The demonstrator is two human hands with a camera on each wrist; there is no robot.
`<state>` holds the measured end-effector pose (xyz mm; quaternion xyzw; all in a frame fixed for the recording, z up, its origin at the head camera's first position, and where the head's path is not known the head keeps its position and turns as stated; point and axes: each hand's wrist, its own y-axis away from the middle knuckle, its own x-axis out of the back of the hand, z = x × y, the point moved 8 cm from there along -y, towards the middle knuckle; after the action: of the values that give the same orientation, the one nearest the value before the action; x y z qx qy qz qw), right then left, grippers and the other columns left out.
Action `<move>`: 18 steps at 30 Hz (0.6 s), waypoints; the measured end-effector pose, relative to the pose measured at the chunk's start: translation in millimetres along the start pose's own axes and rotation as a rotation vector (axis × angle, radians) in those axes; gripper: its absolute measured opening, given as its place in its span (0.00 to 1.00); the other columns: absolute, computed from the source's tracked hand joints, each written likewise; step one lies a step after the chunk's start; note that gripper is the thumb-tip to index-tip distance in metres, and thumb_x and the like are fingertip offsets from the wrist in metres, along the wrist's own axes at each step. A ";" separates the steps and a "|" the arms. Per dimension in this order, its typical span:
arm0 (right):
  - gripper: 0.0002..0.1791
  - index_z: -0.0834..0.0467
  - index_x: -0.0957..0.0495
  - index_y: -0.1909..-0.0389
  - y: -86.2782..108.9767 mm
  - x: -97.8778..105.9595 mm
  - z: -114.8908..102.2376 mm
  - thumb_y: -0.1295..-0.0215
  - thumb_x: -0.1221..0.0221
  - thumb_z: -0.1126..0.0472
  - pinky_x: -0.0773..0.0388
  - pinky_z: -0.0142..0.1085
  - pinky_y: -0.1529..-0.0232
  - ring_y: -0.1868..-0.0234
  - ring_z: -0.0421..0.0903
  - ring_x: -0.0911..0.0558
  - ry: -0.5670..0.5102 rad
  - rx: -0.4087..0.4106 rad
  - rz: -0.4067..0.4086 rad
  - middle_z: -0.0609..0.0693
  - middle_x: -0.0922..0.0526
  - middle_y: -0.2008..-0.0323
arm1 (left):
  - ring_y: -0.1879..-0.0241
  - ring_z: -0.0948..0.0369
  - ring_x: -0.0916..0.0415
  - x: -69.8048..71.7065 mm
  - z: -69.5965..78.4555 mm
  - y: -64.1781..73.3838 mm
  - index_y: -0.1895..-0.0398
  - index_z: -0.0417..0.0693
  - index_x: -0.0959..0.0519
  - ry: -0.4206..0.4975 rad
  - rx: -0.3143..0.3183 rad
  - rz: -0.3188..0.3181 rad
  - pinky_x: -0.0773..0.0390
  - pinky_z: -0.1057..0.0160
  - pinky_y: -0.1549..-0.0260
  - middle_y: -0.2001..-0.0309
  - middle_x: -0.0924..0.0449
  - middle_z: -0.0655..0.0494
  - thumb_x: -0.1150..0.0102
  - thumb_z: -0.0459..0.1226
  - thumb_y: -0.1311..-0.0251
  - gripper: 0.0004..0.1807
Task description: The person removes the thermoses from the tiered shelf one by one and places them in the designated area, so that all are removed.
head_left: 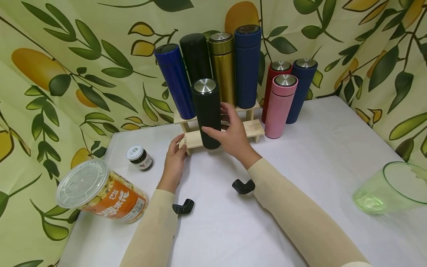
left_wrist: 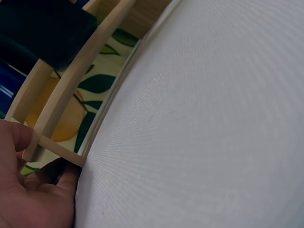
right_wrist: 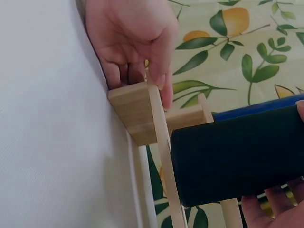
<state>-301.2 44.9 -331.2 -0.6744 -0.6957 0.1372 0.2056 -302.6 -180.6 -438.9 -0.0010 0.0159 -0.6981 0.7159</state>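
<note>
My right hand (head_left: 236, 136) grips a black thermos bottle (head_left: 207, 116) with a silver lid, thumb in front and fingers around its right side. The bottle is upright at the lower step (head_left: 254, 129) of a two-tier wooden stand; in the right wrist view its base (right_wrist: 183, 166) meets the step's board or nearly so. With thumb and fingers, my left hand (head_left: 174, 159) pinches the left end of that step. The upper tier holds a shiny blue bottle (head_left: 175, 81), a second black bottle (head_left: 196, 55), a gold bottle (head_left: 222, 70) and a navy bottle (head_left: 248, 68).
Right of the stand are a pink bottle (head_left: 281, 109), a red bottle (head_left: 269, 96) and another navy bottle (head_left: 300, 92). To the left stand a small dark jar (head_left: 143, 159) and a big snack tub (head_left: 116, 198). A green transparent cup (head_left: 387, 189) is at far right on the white table (head_left: 320, 167).
</note>
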 end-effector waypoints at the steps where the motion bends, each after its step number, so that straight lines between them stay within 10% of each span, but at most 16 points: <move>1: 0.43 0.57 0.33 0.23 1.7 3.5 -0.8 0.34 0.22 0.62 0.21 0.53 0.36 0.38 0.53 0.20 -0.004 0.001 0.007 0.55 0.22 0.35 | 0.23 0.52 0.35 -0.2 0.3 -0.2 0.16 0.45 0.38 0.007 -0.002 0.001 0.35 0.54 0.24 0.20 0.38 0.41 0.58 0.32 0.13 0.27; 18: 0.40 0.60 0.33 0.26 21.2 64.4 -6.4 0.34 0.23 0.66 0.21 0.54 0.41 0.41 0.50 0.23 -0.025 0.034 0.205 0.53 0.25 0.37 | 0.20 0.51 0.40 -1.0 -1.1 -0.6 0.15 0.45 0.39 0.014 0.011 -0.006 0.37 0.57 0.24 0.17 0.45 0.39 0.59 0.32 0.13 0.28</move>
<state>-279.8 109.6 -329.0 -0.7367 -0.6232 0.1777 0.1931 -303.2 -179.6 -440.0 0.0078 0.0172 -0.7001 0.7138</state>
